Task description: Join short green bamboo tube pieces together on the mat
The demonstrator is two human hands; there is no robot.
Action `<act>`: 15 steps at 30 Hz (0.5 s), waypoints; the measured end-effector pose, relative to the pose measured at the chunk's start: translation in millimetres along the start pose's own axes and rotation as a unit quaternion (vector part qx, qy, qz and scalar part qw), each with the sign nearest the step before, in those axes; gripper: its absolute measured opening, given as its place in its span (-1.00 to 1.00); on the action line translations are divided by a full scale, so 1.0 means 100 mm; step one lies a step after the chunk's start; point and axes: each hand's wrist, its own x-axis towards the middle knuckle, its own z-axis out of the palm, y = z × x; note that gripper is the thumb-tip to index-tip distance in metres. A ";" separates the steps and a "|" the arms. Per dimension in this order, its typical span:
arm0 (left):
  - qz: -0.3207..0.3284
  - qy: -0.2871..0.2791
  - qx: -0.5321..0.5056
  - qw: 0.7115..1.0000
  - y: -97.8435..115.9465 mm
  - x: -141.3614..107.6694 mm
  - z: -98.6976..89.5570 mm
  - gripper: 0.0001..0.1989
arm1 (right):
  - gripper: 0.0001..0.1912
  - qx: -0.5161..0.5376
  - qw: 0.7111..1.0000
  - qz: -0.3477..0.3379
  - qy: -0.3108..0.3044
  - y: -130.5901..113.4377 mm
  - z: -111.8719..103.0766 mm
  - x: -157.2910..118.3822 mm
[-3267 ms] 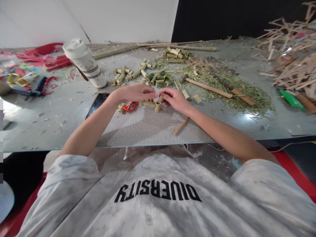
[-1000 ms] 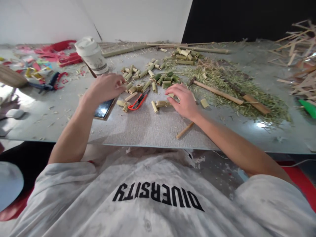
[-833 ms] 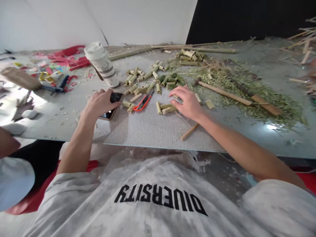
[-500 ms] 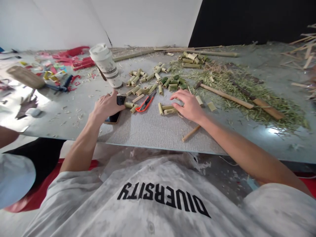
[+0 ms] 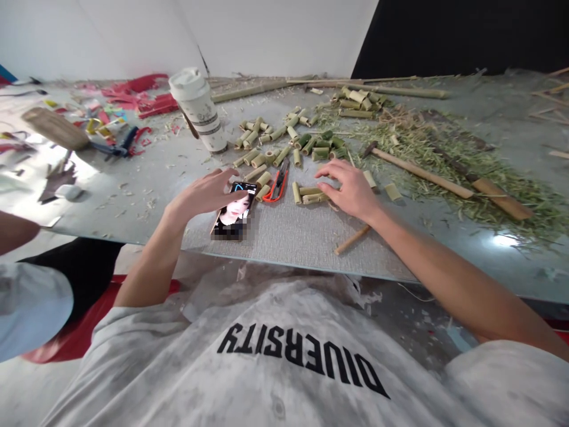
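My left hand [image 5: 204, 193] rests on the left edge of a phone [image 5: 234, 212] that lies flat on the grey mat [image 5: 284, 228], its screen lit. My fingers are spread over the phone's top. My right hand [image 5: 351, 187] lies open on the mat, fingertips touching a few short bamboo tube pieces [image 5: 309, 194]. An orange utility knife [image 5: 276, 184] lies between the two hands. More cut bamboo tubes [image 5: 284, 142] are scattered behind.
A white lidded cup [image 5: 200, 110] stands behind my left hand. Green shavings, a hammer [image 5: 413, 169] and wooden sticks cover the right side. Long bamboo stalks [image 5: 320, 86] lie at the back. Red scraps and tools [image 5: 115, 142] lie far left. Another person's arm [image 5: 18, 228] shows at left.
My left hand let go of the bamboo pieces, went left to the phone and drew it nearer; its screen is now lit. My right hand has settled flat by the tubes.
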 end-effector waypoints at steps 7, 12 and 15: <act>0.119 -0.142 -0.070 0.980 -0.41 -0.21 -0.05 0.26 | -0.89 0.001 1.000 0.005 0.000 0.03 0.02 0.00; 0.149 -0.178 -0.066 0.970 -0.46 -0.19 0.09 0.53 | -0.89 0.002 1.000 0.009 -0.004 0.03 0.03 0.01; 0.156 -0.173 -0.050 0.971 -0.49 -0.12 0.17 0.51 | -0.90 0.002 1.000 0.010 -0.005 0.03 0.03 0.01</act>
